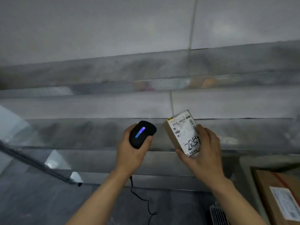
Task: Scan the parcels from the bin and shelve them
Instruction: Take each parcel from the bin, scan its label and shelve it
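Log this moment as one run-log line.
left hand: grips black scanner, blue light on | right hand: holds small labelled parcel | phase: scanning | bin: another box inside

We are seeing dim, grey light; the long metal shelves [146, 104] are smearing with blur and bending at the edges.

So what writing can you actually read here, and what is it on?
"2859": handwritten in black marker on the white label of the small parcel, held in the right hand.
Printed lines and barcodes on that label: too blurred.
Label on the brown box at lower right: too blurred.
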